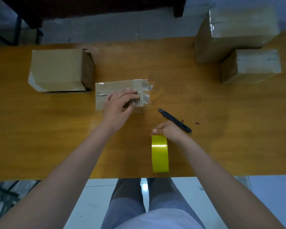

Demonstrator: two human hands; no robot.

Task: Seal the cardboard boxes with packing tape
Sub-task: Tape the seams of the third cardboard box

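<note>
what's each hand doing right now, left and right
Left hand: open, fingers pressing flat on the small box.
Right hand: gripping the yellow tape roll.

— What sort of place is this?
— A packing room or small workshop, by the look of it — a bare wooden table [40, 146] on a pale tiled floor [96, 204], with cardboard boxes [56, 70] on it.
— Anything else?
— A tape roll [160, 153] and a cutter [174, 120] on the table.
</note>
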